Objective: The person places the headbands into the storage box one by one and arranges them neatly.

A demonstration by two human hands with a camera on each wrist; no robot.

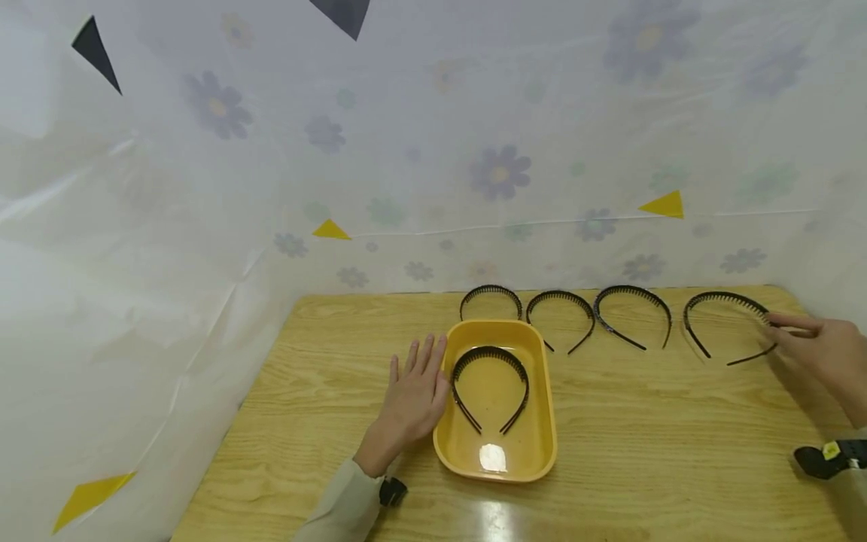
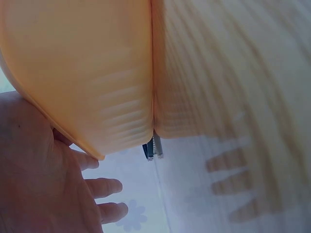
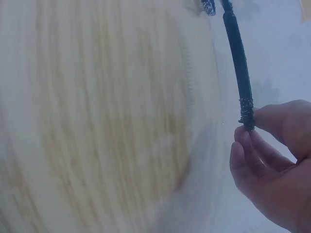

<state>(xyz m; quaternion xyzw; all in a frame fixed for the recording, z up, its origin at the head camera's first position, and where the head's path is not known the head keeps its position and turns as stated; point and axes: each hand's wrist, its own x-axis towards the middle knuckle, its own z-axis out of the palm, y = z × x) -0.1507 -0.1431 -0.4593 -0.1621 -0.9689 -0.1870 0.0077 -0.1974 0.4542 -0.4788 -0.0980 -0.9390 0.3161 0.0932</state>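
At the right end of the table, my right hand (image 1: pixel 822 355) pinches a black toothed headband (image 1: pixel 723 296) by its right side between thumb and fingers. The right wrist view shows that headband (image 3: pixel 238 60) edge-on, with the fingertips at a glittery stretch of it. My left hand (image 1: pixel 409 400) lies with straight fingers along the left side of a yellow tray (image 1: pixel 550 410). In the left wrist view its fingers reach past the tray's rim (image 2: pixel 63 133). Inside the tray lies another black headband (image 1: pixel 489 351), its ends toward me.
Three more black headbands stand in a row at the back: one behind the tray (image 1: pixel 491 287), one to its right (image 1: pixel 559 293), and one farther right (image 1: pixel 631 288). A white flowered sheet (image 1: pixel 406 173) closes off the back and left of the wooden table (image 1: pixel 650 436).
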